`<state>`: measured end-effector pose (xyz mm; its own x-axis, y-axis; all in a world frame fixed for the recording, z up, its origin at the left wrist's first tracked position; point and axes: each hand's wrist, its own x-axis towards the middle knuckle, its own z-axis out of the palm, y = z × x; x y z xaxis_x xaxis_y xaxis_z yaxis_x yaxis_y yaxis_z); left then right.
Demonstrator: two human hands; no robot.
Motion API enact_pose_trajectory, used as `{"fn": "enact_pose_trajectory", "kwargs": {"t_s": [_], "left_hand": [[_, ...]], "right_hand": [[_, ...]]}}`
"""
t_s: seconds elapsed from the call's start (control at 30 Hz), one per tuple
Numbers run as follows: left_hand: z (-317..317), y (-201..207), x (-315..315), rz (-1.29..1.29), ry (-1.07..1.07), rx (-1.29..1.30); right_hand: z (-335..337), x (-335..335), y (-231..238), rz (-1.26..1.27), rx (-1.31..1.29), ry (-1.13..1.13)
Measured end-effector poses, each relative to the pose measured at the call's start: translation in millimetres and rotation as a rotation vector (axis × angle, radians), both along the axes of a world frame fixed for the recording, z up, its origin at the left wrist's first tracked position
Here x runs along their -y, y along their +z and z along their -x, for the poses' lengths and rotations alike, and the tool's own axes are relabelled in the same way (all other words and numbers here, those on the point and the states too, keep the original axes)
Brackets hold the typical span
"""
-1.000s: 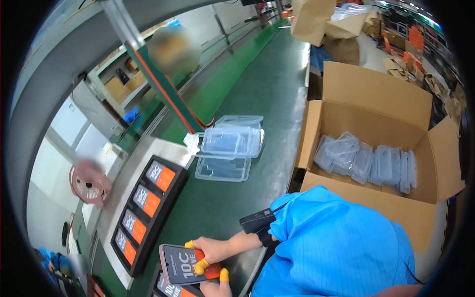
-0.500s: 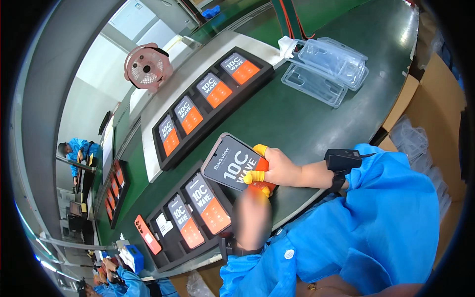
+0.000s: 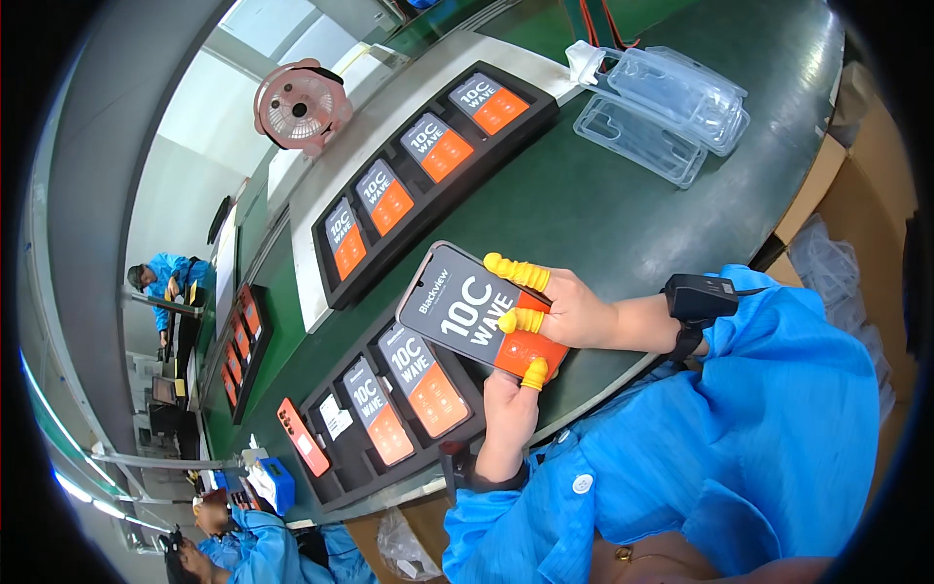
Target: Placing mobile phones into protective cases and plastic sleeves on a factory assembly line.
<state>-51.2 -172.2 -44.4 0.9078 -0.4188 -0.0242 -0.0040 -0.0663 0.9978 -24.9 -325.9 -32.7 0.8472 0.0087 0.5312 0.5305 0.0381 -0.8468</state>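
Note:
A smartphone (image 3: 449, 294) with a grey and orange front film is tilted up in my hands, above the near black tray. My left hand (image 3: 509, 420) grips its lower edge, the yellow-capped thumb on the front. My right hand (image 3: 582, 313) is at its right side; yellow finger cots cover its finger and thumb, which press on the film. Two similar phones, one a left phone (image 3: 377, 411) and one a right phone (image 3: 425, 382), lie in the near tray (image 3: 336, 489). A white card (image 3: 336, 417) sits in another slot, and a red phone (image 3: 303, 437) lies back up at the tray's left end.
A far black tray (image 3: 428, 207) holds several phones. Clear plastic phone cases (image 3: 671, 107) are stacked at the back right of the green table (image 3: 623, 229). A pink fan (image 3: 300, 107) stands behind. A cardboard box (image 3: 864, 185) is at right. Co-workers in blue sit at left.
My right index finger has moved from the phone's edge onto its front. My left hand, blurred before, now shows clearly at the lower edge. The whole view has shifted slightly.

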Motion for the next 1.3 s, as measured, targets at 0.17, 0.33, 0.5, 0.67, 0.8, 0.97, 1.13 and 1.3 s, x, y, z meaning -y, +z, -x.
{"fn": "enact_pose_trajectory", "kwargs": {"t_s": [0.17, 0.33, 0.5, 0.67, 0.8, 0.97, 1.13, 1.3], "left_hand": [[7, 6, -8, 0.031, -0.015, -0.109], [12, 40, -38, 0.139, 0.05, -0.095], [-2, 57, -139, -0.08, 0.421, 0.197], [3, 54, -286, -0.06, 0.62, 0.111], [2, 38, -325, -0.1, 0.569, -0.061], [-16, 15, -346, -0.025, 0.55, -0.262], [-29, 50, -304, -1.582, 0.649, 0.181], [-48, 33, -331, -1.507, 0.974, 0.449]], "right_hand": [[-3, -3, -4, -0.019, -0.101, 0.118], [-25, 3, -23, -0.49, -0.28, 0.345], [-45, 53, 8, 0.485, -0.107, -0.52], [-61, 163, -25, 1.131, -0.081, -1.137], [-63, 170, -25, 1.323, -0.383, -1.013], [-57, 151, -11, 1.229, -0.373, -1.06], [-47, 132, 14, 0.872, 0.13, -0.936], [-30, 82, 77, 0.692, 0.043, -0.042]]}}
